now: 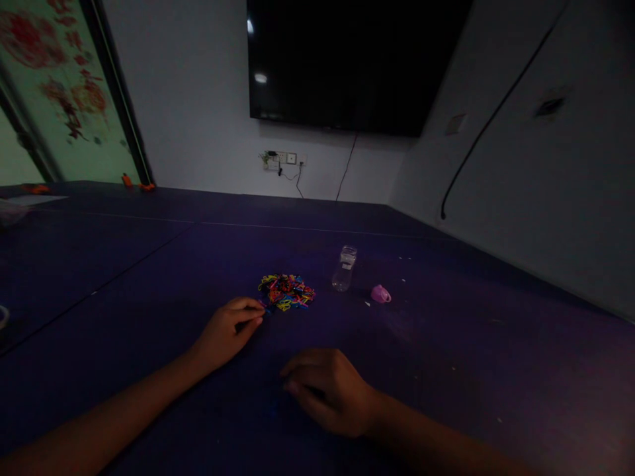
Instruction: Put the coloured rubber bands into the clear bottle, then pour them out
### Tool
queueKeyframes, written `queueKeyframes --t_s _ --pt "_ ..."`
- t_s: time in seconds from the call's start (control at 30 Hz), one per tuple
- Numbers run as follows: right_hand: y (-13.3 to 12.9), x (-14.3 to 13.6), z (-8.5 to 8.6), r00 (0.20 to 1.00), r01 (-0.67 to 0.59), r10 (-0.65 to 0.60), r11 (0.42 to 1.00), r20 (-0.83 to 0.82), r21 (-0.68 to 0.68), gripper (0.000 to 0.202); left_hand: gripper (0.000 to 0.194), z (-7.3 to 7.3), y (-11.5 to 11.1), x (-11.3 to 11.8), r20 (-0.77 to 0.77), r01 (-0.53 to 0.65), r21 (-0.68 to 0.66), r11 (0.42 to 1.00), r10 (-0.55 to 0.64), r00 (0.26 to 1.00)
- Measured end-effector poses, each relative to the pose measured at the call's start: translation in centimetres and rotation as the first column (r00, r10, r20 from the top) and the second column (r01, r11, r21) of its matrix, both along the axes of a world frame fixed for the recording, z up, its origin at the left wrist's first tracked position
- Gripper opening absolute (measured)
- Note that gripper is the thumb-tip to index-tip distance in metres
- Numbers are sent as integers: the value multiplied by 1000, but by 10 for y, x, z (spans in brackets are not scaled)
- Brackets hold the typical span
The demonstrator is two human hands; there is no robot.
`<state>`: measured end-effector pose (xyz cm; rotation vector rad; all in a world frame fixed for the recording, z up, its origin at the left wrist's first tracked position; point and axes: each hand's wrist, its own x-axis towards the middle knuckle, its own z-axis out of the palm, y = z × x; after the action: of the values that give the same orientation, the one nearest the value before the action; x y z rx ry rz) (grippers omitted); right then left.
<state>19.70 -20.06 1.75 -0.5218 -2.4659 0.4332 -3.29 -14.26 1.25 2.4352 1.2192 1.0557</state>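
Note:
A pile of small multicoloured bands or clips (286,291) lies on the dark purple table (223,254). At the pile's lower left edge is my left hand (229,330), thumb and forefinger nearly together at a small bluish piece. My right hand (331,391) rests lower and to the right, its fingers curled and close to the tabletop; whatever its fingertips hold, if anything, is too dark to make out. Right of the pile stands a clear bottle (344,269) without a lid. Beside it lies a pink cap (381,294) with a loop.
Small white scraps (368,304) are scattered on the table's right part. A paper sheet (34,199) and orange objects (147,187) lie at the far left. Behind the table, a large black screen (354,63) hangs on the wall above sockets (291,158) and cables.

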Motion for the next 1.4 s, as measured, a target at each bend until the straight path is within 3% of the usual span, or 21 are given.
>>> queueKeyframes --t_s 0.13,0.3,0.43,0.6,0.67,0.73,0.83,0.9,1.03,1.13,1.3,1.4 --pt "0 0 -1 1000 -3 2 1000 7 14 20 22 9 -11 5 197 176 -192 965 -138 971" --pt "0 -2 -4 995 25 -37 993 97 118 18 15 7 -26 14 244 456 -334 825 -391 887" --pt "0 -3 -4 986 -22 -5 986 167 163 17 12 6 -32 16 248 502 -421 756 -436 865" --pt "0 -1 -4 987 -70 41 980 153 186 24 14 7 -34 14 338 526 -537 660 -403 850" --pt "1 0 -5 992 -28 2 979 124 203 25 18 6 -32 13 363 494 -534 686 -342 867" --pt "2 1 -5 994 53 -73 977 87 208 26 22 6 -30 14 339 394 -470 790 -251 907" --pt "7 3 -5 972 226 -234 960 29 162 24 24 7 -26 15 247 151 -272 950 -82 966" --pt "14 6 -4 938 338 -345 931 33 141 24 23 7 -23 15 170 55 -118 991 -34 985" --pt "29 16 -6 844 480 -510 856 166 190 35 20 3 -16 12 -1 58 156 986 -58 998" --pt "38 22 -9 795 517 -542 840 273 162 42 19 -1 -11 9 -75 36 269 962 -17 997" --pt "43 24 -12 784 520 -513 850 350 82 48 21 -8 -6 6 -144 -92 218 972 125 982" --pt "44 24 -12 788 516 -504 854 354 67 47 25 -14 -4 5 -232 -107 134 985 137 963"
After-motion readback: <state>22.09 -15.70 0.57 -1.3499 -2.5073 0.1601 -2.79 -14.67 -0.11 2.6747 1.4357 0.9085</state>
